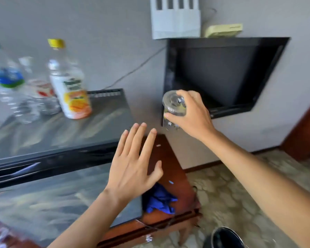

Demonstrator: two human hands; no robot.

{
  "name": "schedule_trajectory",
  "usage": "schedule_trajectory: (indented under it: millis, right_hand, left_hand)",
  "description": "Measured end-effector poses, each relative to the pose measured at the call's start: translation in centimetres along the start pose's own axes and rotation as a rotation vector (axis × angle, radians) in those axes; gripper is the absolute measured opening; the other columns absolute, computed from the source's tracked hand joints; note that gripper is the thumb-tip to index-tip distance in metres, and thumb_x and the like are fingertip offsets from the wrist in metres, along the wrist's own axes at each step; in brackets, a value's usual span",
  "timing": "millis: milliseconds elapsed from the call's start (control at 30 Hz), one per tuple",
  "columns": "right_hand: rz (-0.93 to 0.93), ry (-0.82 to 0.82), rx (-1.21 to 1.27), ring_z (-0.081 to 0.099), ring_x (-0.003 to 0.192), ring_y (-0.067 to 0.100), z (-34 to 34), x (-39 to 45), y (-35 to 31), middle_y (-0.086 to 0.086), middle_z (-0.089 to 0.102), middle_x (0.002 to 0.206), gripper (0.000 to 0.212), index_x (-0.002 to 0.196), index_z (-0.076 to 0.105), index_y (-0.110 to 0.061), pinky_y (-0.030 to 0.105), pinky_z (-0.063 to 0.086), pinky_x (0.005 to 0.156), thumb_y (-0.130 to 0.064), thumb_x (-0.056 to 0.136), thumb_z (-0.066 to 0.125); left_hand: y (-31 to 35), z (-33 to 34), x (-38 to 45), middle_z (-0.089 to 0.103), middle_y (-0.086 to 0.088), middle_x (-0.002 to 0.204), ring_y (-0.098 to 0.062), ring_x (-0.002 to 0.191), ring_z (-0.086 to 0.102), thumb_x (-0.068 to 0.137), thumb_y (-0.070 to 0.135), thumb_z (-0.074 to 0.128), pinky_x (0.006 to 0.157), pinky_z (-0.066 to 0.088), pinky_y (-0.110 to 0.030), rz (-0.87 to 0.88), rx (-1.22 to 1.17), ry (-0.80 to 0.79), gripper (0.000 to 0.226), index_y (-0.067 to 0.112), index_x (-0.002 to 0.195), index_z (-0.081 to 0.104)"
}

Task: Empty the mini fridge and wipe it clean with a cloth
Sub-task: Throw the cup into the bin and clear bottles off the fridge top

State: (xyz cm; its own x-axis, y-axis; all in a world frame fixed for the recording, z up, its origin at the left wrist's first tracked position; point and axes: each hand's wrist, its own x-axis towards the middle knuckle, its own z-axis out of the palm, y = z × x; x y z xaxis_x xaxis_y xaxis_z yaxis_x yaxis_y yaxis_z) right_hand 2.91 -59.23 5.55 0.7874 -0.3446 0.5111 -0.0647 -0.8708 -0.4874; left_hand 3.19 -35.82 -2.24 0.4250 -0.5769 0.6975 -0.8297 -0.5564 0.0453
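The mini fridge (48, 197) fills the lower left, its grey patterned door facing me and its top (64, 133) carrying bottles. My right hand (191, 113) is shut on a clear plastic cup with a lid (174, 104), held in the air to the right of the fridge top. In front of the fridge's right edge my left hand (134, 163) hovers open with fingers spread, holding nothing. A blue cloth (159, 199) lies crumpled on the wooden stand (177, 176) just right of the fridge.
Three bottles stand on the fridge top: a juice bottle with a yellow cap (68, 81), a clear bottle (41, 90), and a water bottle with a green cap (5, 81). A black TV (222, 72) sits in a wall recess. A dark bin (224, 238) stands on the floor.
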Motion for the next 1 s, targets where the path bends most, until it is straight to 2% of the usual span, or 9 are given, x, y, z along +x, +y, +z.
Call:
schedule_trajectory:
  millis: [133, 233, 367, 500, 633, 733, 833, 933, 1000]
  right_hand:
    - [0.202, 0.042, -0.108, 0.055, 0.118, 0.017, -4.0, -8.1, 12.1, -0.004, 0.042, 0.136, 0.077, 0.139, 0.045, -0.036, 0.032, 0.048, 0.089, -0.054, 0.075, 0.082]
    - [0.346, 0.034, -0.155, 0.055, 0.119, 0.021, -5.7, -15.0, 21.1, -0.003, 0.042, 0.131, 0.081, 0.14, 0.045, -0.033, 0.038, 0.053, 0.088, -0.054, 0.072, 0.083]
    - [0.599, -0.012, -0.169, 0.05, 0.123, 0.024, -7.4, -24.5, 30.6, -0.001, 0.046, 0.13, 0.078, 0.137, 0.046, -0.032, 0.039, 0.047, 0.096, -0.053, 0.071, 0.083]
    - [0.786, -0.176, -0.208, 0.041, 0.134, 0.027, -7.9, -31.1, 37.5, 0.005, 0.042, 0.142, 0.089, 0.148, 0.034, -0.028, 0.041, 0.042, 0.103, -0.06, 0.077, 0.077]
    - [0.896, -0.254, -0.191, 0.044, 0.134, 0.031, -6.6, -33.9, 42.0, 0.012, 0.036, 0.149, 0.106, 0.155, 0.025, -0.022, 0.046, 0.048, 0.101, -0.067, 0.074, 0.076]
    - [0.946, -0.406, -0.144, 0.03, 0.144, 0.037, -4.8, -35.0, 44.2, 0.014, 0.019, 0.158, 0.118, 0.159, 0.009, -0.023, 0.053, 0.04, 0.11, -0.071, 0.073, 0.074]
    - [0.975, -0.618, -0.143, 0.017, 0.15, 0.038, -3.9, -36.4, 45.7, 0.014, 0.008, 0.163, 0.109, 0.16, 0.003, -0.02, 0.052, 0.029, 0.118, -0.046, 0.084, 0.076]
    - [1.046, -0.718, -0.203, 0.018, 0.151, 0.039, -3.3, -37.5, 47.1, 0.016, 0.006, 0.166, 0.092, 0.161, 0.01, -0.013, 0.049, 0.031, 0.119, -0.01, 0.089, 0.066]
    - [1.056, -0.768, -0.243, 0.02, 0.151, 0.038, -3.2, -37.2, 47.5, 0.016, 0.006, 0.167, 0.084, 0.161, 0.012, -0.013, 0.049, 0.032, 0.12, -0.005, 0.09, 0.057]
  left_hand:
    - [8.9, 5.3, 0.8, 0.044, -0.02, 0.158, -0.035, 0.151, 0.036, 0.085, 0.035, 0.066, 0.119, 0.034, -0.057, 0.216, -0.163, -0.028, 0.072, 0.005, 0.148, 0.053]
    - [15.6, 10.8, 0.3, 0.038, -0.019, 0.162, -0.035, 0.154, 0.028, 0.088, 0.048, 0.062, 0.12, 0.028, -0.059, 0.233, -0.179, -0.25, 0.077, 0.013, 0.154, 0.046]
    - [22.6, 17.8, -1.7, 0.026, -0.018, 0.167, -0.036, 0.157, 0.018, 0.089, 0.064, 0.049, 0.123, 0.018, -0.062, 0.253, -0.075, -0.531, 0.085, 0.02, 0.16, 0.035]
    - [27.1, 21.8, -3.6, 0.021, -0.016, 0.169, -0.035, 0.158, 0.015, 0.089, 0.068, 0.042, 0.125, 0.014, -0.061, 0.245, -0.031, -0.668, 0.088, 0.023, 0.162, 0.027]
    - [29.1, 23.3, -4.4, 0.018, -0.013, 0.17, -0.033, 0.159, 0.012, 0.092, 0.07, 0.035, 0.126, 0.013, -0.06, 0.172, -0.004, -0.709, 0.088, 0.022, 0.164, 0.021]
    - [29.0, 23.7, -4.9, 0.018, -0.014, 0.17, -0.033, 0.159, 0.012, 0.092, 0.068, 0.032, 0.126, 0.014, -0.059, 0.112, 0.019, -0.731, 0.087, 0.022, 0.164, 0.02]
    - [28.3, 23.9, -5.6, 0.02, -0.015, 0.17, -0.033, 0.158, 0.013, 0.091, 0.067, 0.032, 0.126, 0.016, -0.059, 0.063, 0.04, -0.74, 0.086, 0.021, 0.164, 0.021]
    - [27.3, 24.0, -6.3, 0.017, -0.014, 0.171, -0.031, 0.159, 0.01, 0.092, 0.067, 0.03, 0.127, 0.014, -0.058, 0.017, 0.058, -0.764, 0.086, 0.023, 0.164, 0.018]
    - [26.8, 23.9, -6.6, 0.018, -0.013, 0.17, -0.031, 0.159, 0.01, 0.091, 0.066, 0.03, 0.127, 0.014, -0.058, -0.014, 0.068, -0.774, 0.086, 0.023, 0.164, 0.017]
